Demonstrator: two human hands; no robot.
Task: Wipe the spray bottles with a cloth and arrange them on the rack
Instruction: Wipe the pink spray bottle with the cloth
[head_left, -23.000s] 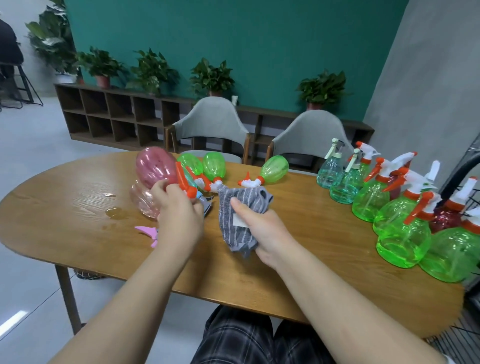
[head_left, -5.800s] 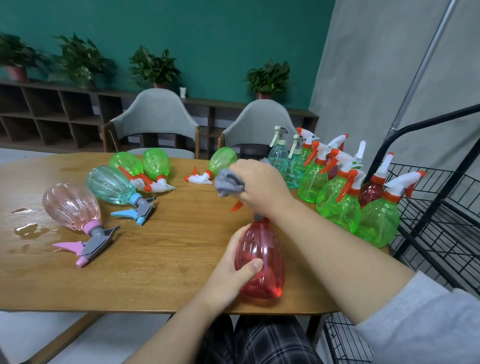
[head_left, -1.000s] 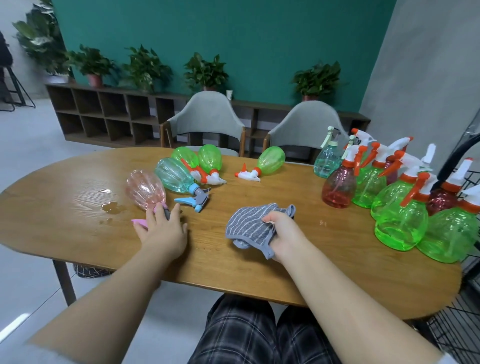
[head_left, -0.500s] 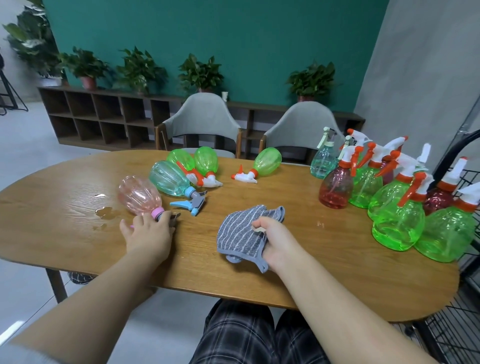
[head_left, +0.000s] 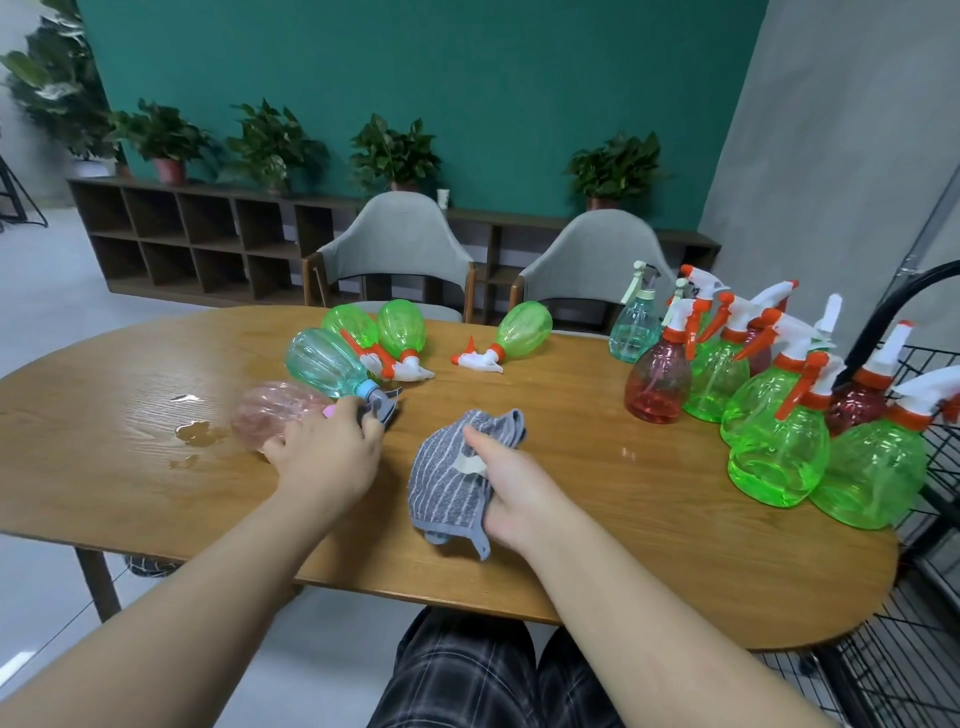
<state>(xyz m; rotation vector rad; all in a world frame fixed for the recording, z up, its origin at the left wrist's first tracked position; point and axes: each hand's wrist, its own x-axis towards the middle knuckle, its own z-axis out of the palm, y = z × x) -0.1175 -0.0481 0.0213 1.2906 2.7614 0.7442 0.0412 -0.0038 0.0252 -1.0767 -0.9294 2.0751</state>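
The left hand (head_left: 330, 447) is lying over the neck of the pink spray bottle (head_left: 270, 418), and its grip is curling around the neck and the grey trigger head, so it is holding this bottle. The pink spray bottle is lying on its side on the wooden tabletop (head_left: 649, 525), with the body pointing toward 9 o'clock from the hand. Just beside it, toward 12 o'clock, the teal spray bottle (head_left: 324, 361) is lying on its side too, and its blue-grey trigger is near the fingers of the left hand.

The right hand (head_left: 511, 483) is holding the grey striped cloth (head_left: 454, 475); the thumb is pressing on top and the grip is closing around the cloth's edge. The cloth is resting on the tabletop at 3 o'clock from the left hand, close to it.

Two green bottles (head_left: 379, 330) are lying together at 12 o'clock from the teal one, and one more green bottle (head_left: 522, 330) is lying apart, toward 1 o'clock from the cloth. A small water puddle (head_left: 195, 431) is shining at 9 o'clock from the pink bottle.

At 2 o'clock from the cloth, a group of bottles is standing upright: a red spray bottle (head_left: 657, 384) in front, a pale teal one (head_left: 634, 322) behind it, and several green bottles (head_left: 776, 452) toward the tabletop's right end. The black wire rack (head_left: 930, 374) is standing just beside that end
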